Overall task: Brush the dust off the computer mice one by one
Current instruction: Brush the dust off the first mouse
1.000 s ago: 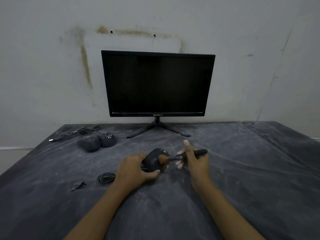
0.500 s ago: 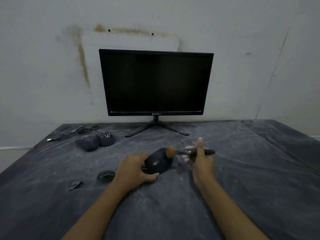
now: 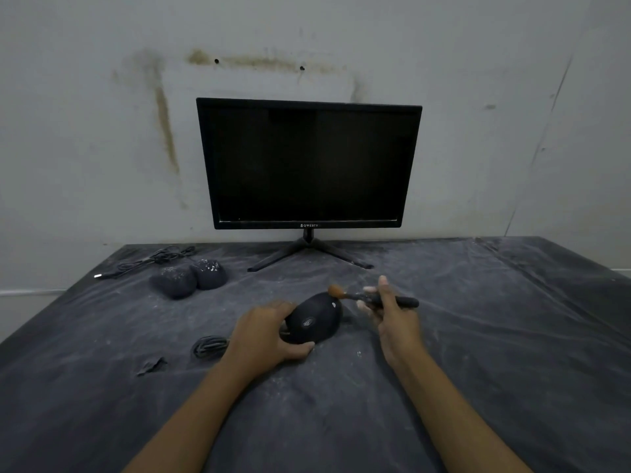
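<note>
Orange bristles of the brush [image 3: 336, 291] touch the far tip of the mouse [image 3: 316, 319] now; a second ago they were down on the middle of its back. So one sweep has run from the middle out to the tip. The mouse looks mostly dark and clean, but a small white speck shows near the tip (I think it needs one more sweep). Two more mice [image 3: 174, 285] wait well off to the left, side by side, with white dust on them, so the job looks less than half done.

The left hand [image 3: 263, 336] grips the mouse from the near side, thumb curled along its near edge, and holds it on the table [image 3: 478, 336]. The right hand [image 3: 392, 315] pinches the brush handle between thumb and fingers, with one finger sticking straight up. It has moved up and to the right with the sweep. The handle lies about level, pointing right.
</note>
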